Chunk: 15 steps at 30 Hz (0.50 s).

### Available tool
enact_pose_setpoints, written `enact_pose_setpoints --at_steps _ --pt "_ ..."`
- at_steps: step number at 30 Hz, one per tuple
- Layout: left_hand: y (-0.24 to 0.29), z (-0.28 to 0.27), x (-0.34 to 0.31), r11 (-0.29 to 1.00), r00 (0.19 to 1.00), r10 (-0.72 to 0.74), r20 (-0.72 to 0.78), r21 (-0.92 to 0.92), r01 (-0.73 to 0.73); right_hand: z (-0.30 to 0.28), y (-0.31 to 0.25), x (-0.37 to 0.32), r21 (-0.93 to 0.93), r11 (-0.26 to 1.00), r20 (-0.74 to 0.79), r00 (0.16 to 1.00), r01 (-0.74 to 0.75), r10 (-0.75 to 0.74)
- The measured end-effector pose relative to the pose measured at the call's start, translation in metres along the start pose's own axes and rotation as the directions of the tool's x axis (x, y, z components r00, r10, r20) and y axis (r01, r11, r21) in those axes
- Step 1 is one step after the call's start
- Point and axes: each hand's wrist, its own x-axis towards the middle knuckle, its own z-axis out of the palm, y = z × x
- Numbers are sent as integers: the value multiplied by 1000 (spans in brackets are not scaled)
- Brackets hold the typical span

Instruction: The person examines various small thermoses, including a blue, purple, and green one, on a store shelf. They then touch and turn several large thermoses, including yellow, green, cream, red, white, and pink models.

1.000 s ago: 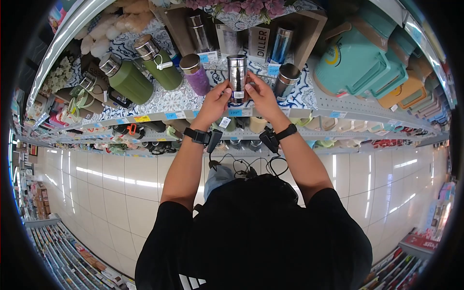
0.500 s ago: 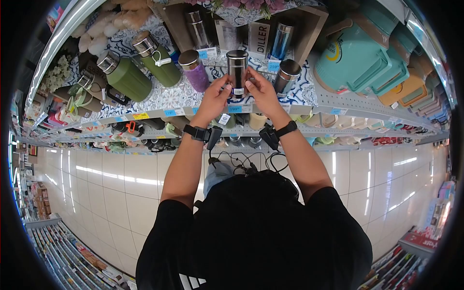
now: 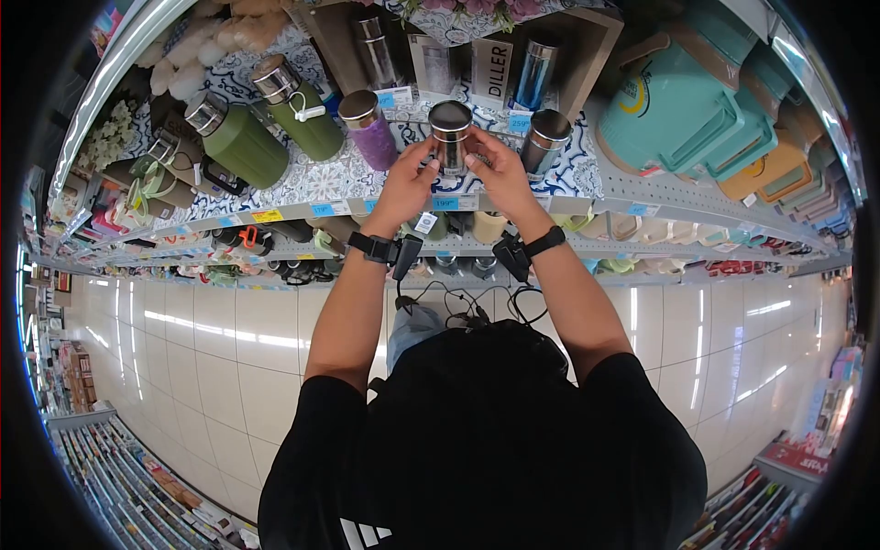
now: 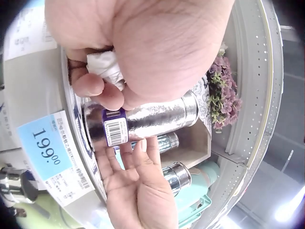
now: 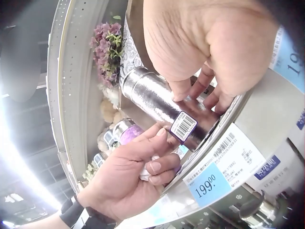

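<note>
Both hands hold a shiny silver vacuum flask (image 3: 450, 137) close to the shelf's front edge, its lid turned up towards the head camera. A purple-edged barcode label (image 5: 184, 127) sits low on its side. My left hand (image 3: 406, 188) grips one side with thumb and fingers, a crumpled white tissue (image 4: 106, 67) tucked under its curled fingers. On the other side, my right hand (image 3: 500, 188) holds the flask with thumb in front and fingers curled behind. A purple flask (image 3: 368, 128) stands left of it and another silver flask (image 3: 546, 145) right.
A blue 199.00 price tag (image 4: 44, 150) is on the shelf edge below. Green bottles (image 3: 246, 151) stand at left, large teal jugs (image 3: 669, 105) at right. Behind is a wooden display box (image 3: 587, 69) with more flasks and a DILLER carton (image 3: 492, 73).
The flask has tipped towards me: more of its lid top shows, and its body looks shorter in the head view. Both hands have kept their hold.
</note>
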Motion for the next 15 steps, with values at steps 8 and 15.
enact_pose_setpoints --at_steps 8,15 --pt "-11 -1 1 999 1000 24 9 40 -24 -1 0 -1 45 999 5 1000 -12 12" --pt "-12 0 2 978 986 167 -12 129 -164 -1 1 -1 36 999 5 1000 6 -6"
